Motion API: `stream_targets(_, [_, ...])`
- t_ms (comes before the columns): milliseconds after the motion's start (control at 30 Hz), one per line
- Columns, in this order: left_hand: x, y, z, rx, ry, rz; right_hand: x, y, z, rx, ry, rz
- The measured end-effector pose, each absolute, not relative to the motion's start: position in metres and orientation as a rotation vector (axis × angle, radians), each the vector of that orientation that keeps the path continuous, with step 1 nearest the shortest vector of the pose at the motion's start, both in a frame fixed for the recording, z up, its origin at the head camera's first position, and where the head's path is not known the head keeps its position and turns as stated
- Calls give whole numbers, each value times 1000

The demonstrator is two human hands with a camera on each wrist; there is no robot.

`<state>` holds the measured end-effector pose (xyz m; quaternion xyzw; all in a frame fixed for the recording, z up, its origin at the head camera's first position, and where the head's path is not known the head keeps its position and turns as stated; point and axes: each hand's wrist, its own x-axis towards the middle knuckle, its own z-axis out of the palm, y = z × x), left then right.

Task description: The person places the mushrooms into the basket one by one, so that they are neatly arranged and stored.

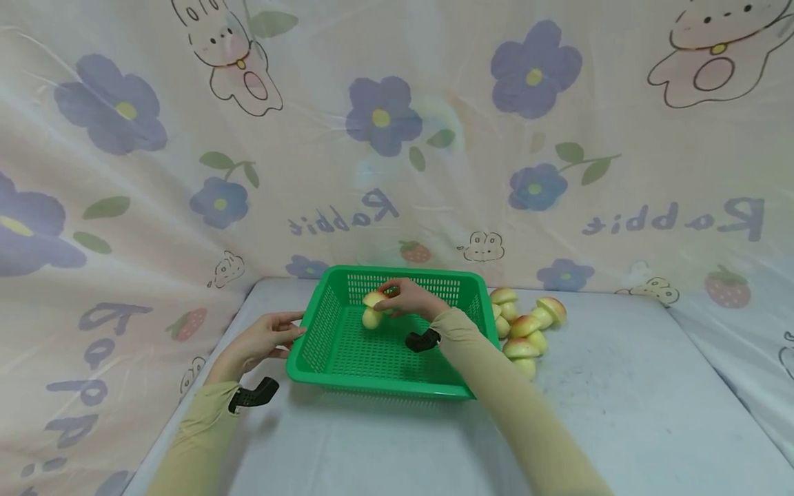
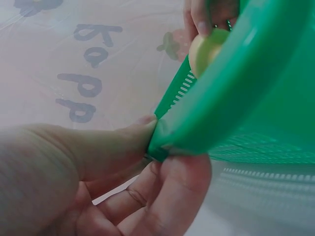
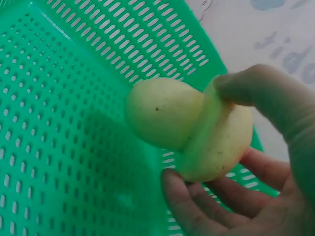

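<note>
My right hand (image 1: 411,299) grips a toy mushroom (image 1: 372,317) by its cap, inside the green basket (image 1: 384,390). In the right wrist view the mushroom (image 3: 165,113) is pale yellow with a rounded stem, thumb on one side of the cap and fingers on the other. At the basket's left rim, my left hand (image 1: 269,339) pinches the edge; the left wrist view shows its thumb above the green rim (image 2: 197,123) and curled fingers beneath. Apart from the held mushroom, the visible basket floor is bare.
Several more mushrooms (image 1: 524,347) with reddish-yellow caps lie in a cluster on the white table (image 1: 620,399), just right of the basket. A printed cloth (image 1: 446,179) with flowers and rabbits hangs behind and at the sides.
</note>
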<state>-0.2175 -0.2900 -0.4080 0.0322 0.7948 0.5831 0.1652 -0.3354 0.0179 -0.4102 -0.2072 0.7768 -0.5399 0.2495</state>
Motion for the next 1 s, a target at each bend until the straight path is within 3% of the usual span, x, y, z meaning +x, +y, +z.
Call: stream_targets(1000, [-216,-288,-406,94,2271,1662,-325,-19,-433,-497,2117,-1428])
